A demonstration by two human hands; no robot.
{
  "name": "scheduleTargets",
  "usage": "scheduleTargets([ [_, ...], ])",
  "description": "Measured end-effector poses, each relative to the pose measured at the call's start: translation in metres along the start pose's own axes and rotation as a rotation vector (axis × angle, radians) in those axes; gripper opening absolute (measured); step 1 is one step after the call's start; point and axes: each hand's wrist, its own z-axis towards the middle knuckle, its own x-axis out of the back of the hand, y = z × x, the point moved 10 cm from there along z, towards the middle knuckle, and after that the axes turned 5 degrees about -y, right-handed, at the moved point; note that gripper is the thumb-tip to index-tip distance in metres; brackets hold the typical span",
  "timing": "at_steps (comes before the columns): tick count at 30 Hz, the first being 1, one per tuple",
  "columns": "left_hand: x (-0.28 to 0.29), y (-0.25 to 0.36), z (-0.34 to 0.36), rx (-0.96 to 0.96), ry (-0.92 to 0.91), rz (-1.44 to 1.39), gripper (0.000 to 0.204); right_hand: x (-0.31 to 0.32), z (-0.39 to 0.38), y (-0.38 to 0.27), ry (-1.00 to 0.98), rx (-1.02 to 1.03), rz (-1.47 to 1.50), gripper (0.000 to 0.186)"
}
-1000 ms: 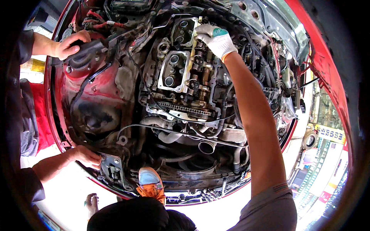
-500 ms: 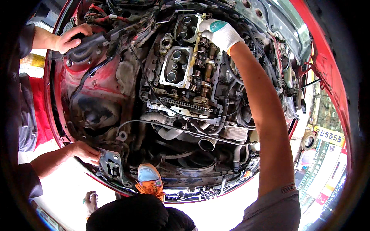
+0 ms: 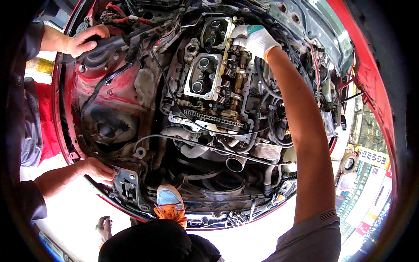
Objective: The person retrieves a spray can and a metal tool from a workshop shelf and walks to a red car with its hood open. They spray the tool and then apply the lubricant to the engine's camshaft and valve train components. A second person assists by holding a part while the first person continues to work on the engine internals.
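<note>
My right hand (image 3: 257, 41), in a white knit glove with a teal patch, reaches over the opened engine (image 3: 205, 78). Its fingers are curled down at the far end of the camshaft row (image 3: 229, 72); whatever lies between them is hidden. Valve springs and a brownish shaft show just nearer than the fingertips. Left of that row sit two pale rectangular frames around dark round wells. Low at the left, my left hand (image 3: 104, 228), gloved too, hangs beside my dark-clothed knee (image 3: 148, 242). Its fingers look drawn together, partly hidden, with their contents unclear.
A co-worker's bare hands (image 3: 89, 40) (image 3: 97, 171) rest on the red car's left edge. My orange-laced shoe (image 3: 170, 203) is up on the front edge. A timing chain (image 3: 214, 118), hoses and a thin cable cross the bay. The raised red hood (image 3: 371, 83) stands at right.
The whole view has shifted slightly right. My right glove has turned a little and sits slightly nearer along the camshaft row, showing less of its teal patch. The co-worker's hands hold their places.
</note>
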Motion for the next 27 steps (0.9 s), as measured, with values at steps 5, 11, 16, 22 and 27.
scheduleTargets([
  [5, 0.001, 0.003, 0.0, 0.024, 0.0, -0.06, 0.014, 0.003, -0.004, -0.012, -0.069, -0.048, 0.034, 0.022],
  [11, 0.007, -0.005, -0.001, 0.11, 0.049, -0.032, 0.01, 0.003, -0.003, -0.001, 0.004, 0.072, 0.075, 0.025],
  [16, 0.023, -0.013, -0.002, 0.243, 0.134, -0.016, 0.009, -0.005, 0.008, -0.012, -0.028, 0.17, -0.457, 0.025],
  [22, 0.014, 0.017, 0.014, -0.199, -0.079, 0.38, 0.009, -0.011, 0.012, -0.024, -0.027, 0.065, -0.643, 0.028],
  [27, 0.002, 0.019, 0.004, -0.228, -0.12, 0.239, 0.012, -0.008, 0.016, -0.012, 0.027, 0.027, -0.594, 0.022],
])
